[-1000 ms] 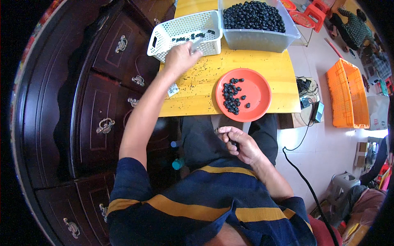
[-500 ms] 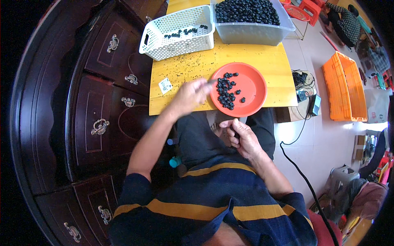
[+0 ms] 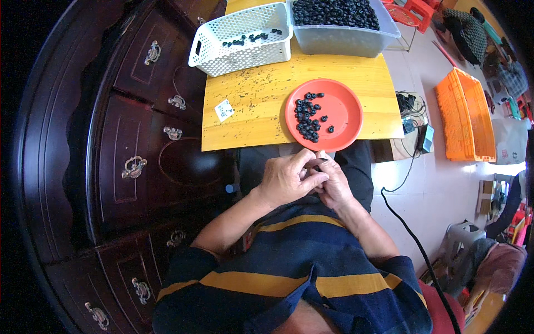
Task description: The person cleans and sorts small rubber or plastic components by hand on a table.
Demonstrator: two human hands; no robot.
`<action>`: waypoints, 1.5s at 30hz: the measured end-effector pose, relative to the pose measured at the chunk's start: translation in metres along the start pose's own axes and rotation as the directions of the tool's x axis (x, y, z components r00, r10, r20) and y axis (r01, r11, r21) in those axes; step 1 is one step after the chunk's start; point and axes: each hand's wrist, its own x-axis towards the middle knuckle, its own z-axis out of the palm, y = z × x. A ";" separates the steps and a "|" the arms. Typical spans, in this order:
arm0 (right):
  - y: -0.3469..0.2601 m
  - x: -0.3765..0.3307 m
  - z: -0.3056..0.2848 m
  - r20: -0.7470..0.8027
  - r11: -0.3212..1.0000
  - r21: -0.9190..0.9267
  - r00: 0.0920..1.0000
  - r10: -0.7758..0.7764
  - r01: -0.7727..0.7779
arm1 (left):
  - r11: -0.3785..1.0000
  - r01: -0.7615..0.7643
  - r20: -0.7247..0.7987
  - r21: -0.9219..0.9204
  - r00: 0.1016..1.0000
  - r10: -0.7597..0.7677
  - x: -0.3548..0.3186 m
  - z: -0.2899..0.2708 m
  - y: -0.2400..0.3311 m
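The left hand (image 3: 286, 179) and right hand (image 3: 337, 186) meet mid-frame, fingers bent round a dark bit (image 3: 319, 166); I cannot tell which grips it. Black beads (image 3: 305, 118) sit in the plate (image 3: 347, 116) above. It looks part done: few beads in the upper-left basket (image 3: 247, 62), a heap (image 3: 336, 13) in the top tub (image 3: 345, 42).

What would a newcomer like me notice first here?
Probably the round red dish at the front of the yellow table, with small black ring-shaped pieces clustered toward its left side. Beyond it, a translucent tub is heaped with similar black pieces, beside a white perforated basket. The left hand and right hand meet just below the dish.
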 end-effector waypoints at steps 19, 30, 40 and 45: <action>-0.007 0.000 0.006 0.008 0.998 -0.009 0.998 -0.057 0.057 | 0.970 0.173 0.114 -0.173 0.981 -0.155 0.009 -0.014 -0.009; -0.013 -0.001 -0.016 0.301 0.947 0.192 0.934 0.192 -0.256 | 0.922 0.114 0.136 -0.369 0.988 -0.068 0.008 -0.007 -0.021; -0.016 -0.001 -0.020 0.314 0.916 0.315 0.938 0.146 -0.248 | 0.990 -0.050 0.113 -0.130 0.991 0.065 0.016 -0.019 -0.016; -0.010 -0.001 -0.023 0.305 0.920 0.312 0.942 0.140 -0.238 | 0.997 -0.079 0.144 0.014 0.987 0.076 0.015 -0.018 -0.013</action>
